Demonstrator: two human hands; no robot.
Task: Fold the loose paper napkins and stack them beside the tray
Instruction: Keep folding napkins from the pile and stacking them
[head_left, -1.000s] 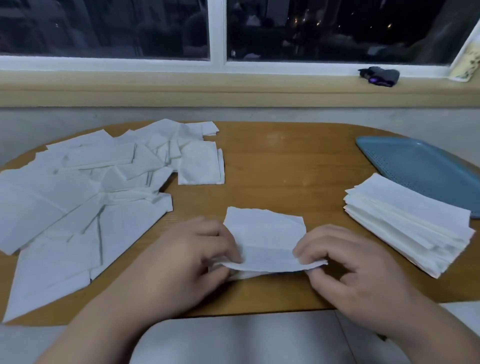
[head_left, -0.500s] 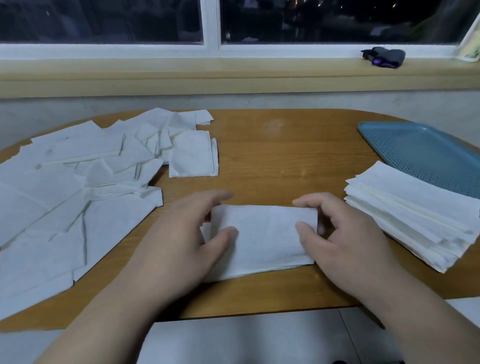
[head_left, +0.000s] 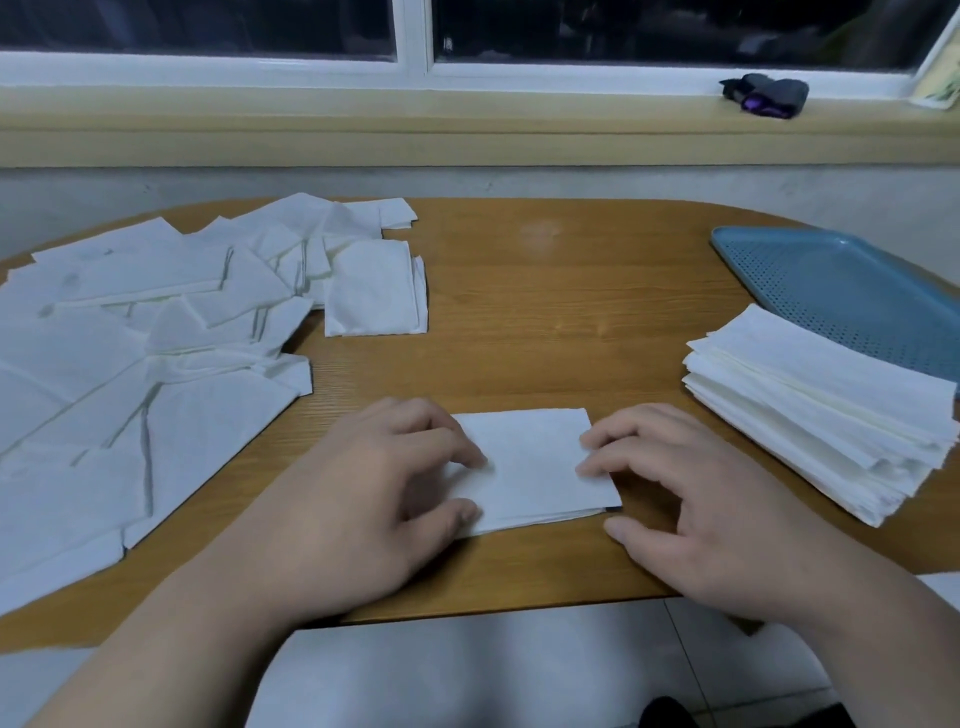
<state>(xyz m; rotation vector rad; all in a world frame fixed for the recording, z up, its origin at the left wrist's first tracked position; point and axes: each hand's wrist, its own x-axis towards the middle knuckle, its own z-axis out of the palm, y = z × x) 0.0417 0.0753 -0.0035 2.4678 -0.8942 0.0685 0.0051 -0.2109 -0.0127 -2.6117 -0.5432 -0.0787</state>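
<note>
White paper covers much of the wooden bench (head_left: 545, 291). One folded napkin (head_left: 535, 467) lies flat as a rectangle in the middle, close to the bench's near edge, between the person's two hands. The left hand (head_left: 374, 499) rests over the napkin's left end, its fingers loosely bent with the tips pressing down on the paper and the thumb lying along the near edge. The right hand (head_left: 691, 504) sits at the napkin's right end. Two of its fingertips touch the right edge from above while the thumb lies on the wood just off the near right corner, and its fingers are relaxed and spread, closed round nothing. To the left, loose napkins (head_left: 156, 364) sprawl in an overlapping heap across that side of the bench, some opened out and some part-folded, with one squarish piece at the heap's right fringe. To the right stands a stack (head_left: 821, 415) of folded napkins, its layers slightly fanned, just beside a blue perforated tray (head_left: 841, 291) that lies behind it at the far right. Beyond the bench a pale yellow sill (head_left: 467, 124) runs under a dark window, and a small dark bundle (head_left: 763, 96) with a purple patch rests on it. Pale floor tiles (head_left: 467, 675) show below the bench's near edge.
</note>
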